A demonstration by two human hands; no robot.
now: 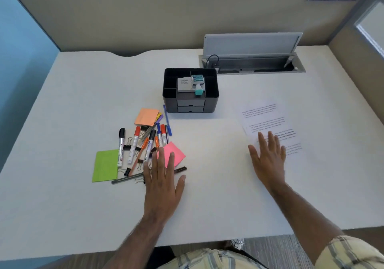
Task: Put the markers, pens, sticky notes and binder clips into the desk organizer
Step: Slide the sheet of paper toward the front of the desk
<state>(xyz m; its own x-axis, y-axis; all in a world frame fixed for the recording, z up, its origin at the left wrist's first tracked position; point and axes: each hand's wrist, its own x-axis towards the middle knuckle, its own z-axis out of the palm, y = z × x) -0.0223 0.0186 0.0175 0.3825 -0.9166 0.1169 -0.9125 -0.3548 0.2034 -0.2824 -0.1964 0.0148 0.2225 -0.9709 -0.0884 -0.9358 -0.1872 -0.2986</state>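
A black desk organizer (212, 100) with two small drawers stands mid-desk, holding a grey box and a teal-and-white item. Left of it lies a heap of markers (135, 144), pens (167, 120) and black binder clips (127, 146). Around the heap lie orange sticky notes (146, 116), pink sticky notes (176, 154) and green sticky notes (106, 165). My left hand (163, 183) lies flat with straight fingers over the heap's near right edge, covering part of the pink notes and a dark pen. My right hand (269, 158) is spread flat, its fingertips on a printed sheet (268, 121).
A white desk (207, 196) fills the view, bounded by beige partition walls. An open cable hatch with a raised lid (251, 44) sits behind and right of the organizer. The desk's front edge runs just before my forearms.
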